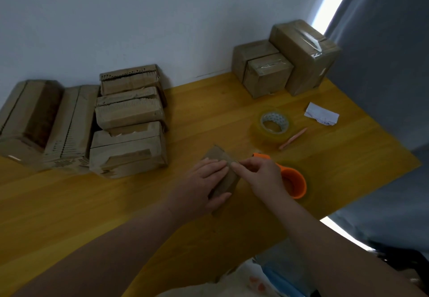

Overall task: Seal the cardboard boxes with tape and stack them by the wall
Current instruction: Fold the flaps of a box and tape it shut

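A: Any text or brands?
B: None legible. The tape roll (274, 125) has a printed pattern on its inner core, too blurred to read. The sealed boxes (286, 64) show only shiny tape, no labels.
A: Task item?
B: A small cardboard box (219, 156) sits mid-table on the yellow table (69, 204), under both hands.
A: Left hand?
B: The left hand (204, 184) lies flat on the box top, fingers straight and together, pressing down, with the thumb along the near side.
A: Right hand?
B: The right hand (258, 175) has its fingers curled, tips pinched together on a thin shiny tape strip (236, 163) at the box's top edge. It touches the left fingertips.
A: What's around?
B: An orange tape dispenser (296, 182) is just beside the right hand, on the far side. A pink pen (293, 138) lies against the tape roll, with a crumpled white paper (321, 114) beyond it. The sealed boxes stand against the wall (139, 18) at the far right, the tallest one at the table corner.
A: And left?
B: Bundles of flattened cardboard (128, 120) are stacked by the wall.
A: Room to move?
B: There is bare tabletop near left of the box and between the two piles. The table's right edge runs close past the dispenser, beside a grey curtain (383, 64).
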Demonstrator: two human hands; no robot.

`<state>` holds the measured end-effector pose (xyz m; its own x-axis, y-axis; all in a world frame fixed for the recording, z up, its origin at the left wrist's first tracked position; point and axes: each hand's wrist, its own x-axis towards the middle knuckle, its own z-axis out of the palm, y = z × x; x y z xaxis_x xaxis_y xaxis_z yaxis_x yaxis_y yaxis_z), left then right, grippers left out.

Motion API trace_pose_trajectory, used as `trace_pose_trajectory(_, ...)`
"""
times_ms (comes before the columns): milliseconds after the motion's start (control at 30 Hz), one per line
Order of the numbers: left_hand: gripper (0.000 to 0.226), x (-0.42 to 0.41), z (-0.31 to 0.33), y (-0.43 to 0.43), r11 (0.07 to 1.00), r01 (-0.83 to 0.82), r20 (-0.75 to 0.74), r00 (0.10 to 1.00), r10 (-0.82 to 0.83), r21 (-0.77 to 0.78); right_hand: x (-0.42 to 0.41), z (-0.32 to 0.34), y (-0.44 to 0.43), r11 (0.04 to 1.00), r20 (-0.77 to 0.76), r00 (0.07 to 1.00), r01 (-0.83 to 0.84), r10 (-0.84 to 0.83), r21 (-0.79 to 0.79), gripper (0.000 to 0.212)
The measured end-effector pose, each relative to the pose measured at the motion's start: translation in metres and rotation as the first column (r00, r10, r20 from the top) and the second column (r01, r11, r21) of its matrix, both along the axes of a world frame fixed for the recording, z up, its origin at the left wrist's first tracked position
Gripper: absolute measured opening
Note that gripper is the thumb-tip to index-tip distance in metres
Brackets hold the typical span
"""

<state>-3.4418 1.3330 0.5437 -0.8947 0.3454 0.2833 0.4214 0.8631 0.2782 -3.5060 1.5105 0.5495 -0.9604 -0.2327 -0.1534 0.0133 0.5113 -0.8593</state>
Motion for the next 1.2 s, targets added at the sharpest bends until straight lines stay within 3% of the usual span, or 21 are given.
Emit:
trace_pose_trajectory(233, 0.054, 0.0, 0.003, -0.001, 1.0, 0.01, 0.018, 1.0, -0.01, 0.002, 0.0, 0.004, -0.004, 0.991, -0.141, 0.99, 0.031, -0.012, 0.131, 0.047)
trace_pose_trajectory(433, 0.034, -0.006, 0.012, -0.006, 0.999, -0.001, -0.095, 0.995, 0.004, 0.036, -0.005, 0.021, -0.012, 0.974, -0.089, 0.995, -0.019, 0.04, 0.228, 0.042)
trace_pose_trajectory(533, 0.024, -0.003, 0.017, -0.006, 0.977, -0.196, -0.132, 0.969, 0.207, 0.088, -0.01, 0.029, -0.025, 0.978, -0.071, 0.996, -0.03, 0.045, 0.205, 0.03)
trace_pose_trajectory(633, 0.06, -0.007, 0.017, -0.009, 0.87, -0.449, 0.093, 0.893, 0.44, 0.202, -0.015, 0.029, -0.033, 0.968, -0.089, 0.994, -0.042, 0.066, 0.248, 0.022)
trace_pose_trajectory(700, 0.084, -0.013, 0.019, -0.013, 0.837, -0.489, 0.334, 0.854, 0.4, 0.248, -0.016, 0.029, -0.034, 0.967, -0.082, 0.996, -0.023, 0.045, 0.256, 0.019)
trace_pose_trajectory(833, 0.085, -0.025, 0.02, -0.022, 0.916, -0.347, 0.558, 0.809, 0.185, 0.2, -0.018, 0.028, -0.032, 0.977, -0.035, 0.999, 0.003, 0.005, 0.211, 0.02)
trace_pose_trajectory(967, 0.073, -0.025, 0.018, -0.023, 0.974, -0.203, 0.524, 0.843, 0.122, 0.101, -0.02, 0.028, -0.031, 0.981, -0.013, 1.0, 0.016, -0.013, 0.196, 0.02)
trace_pose_trajectory(1200, 0.063, -0.023, 0.021, -0.022, 0.984, -0.138, 0.468, 0.866, 0.175, -0.111, -0.024, 0.027, -0.032, 0.979, 0.035, 0.999, 0.032, -0.04, 0.2, 0.018)
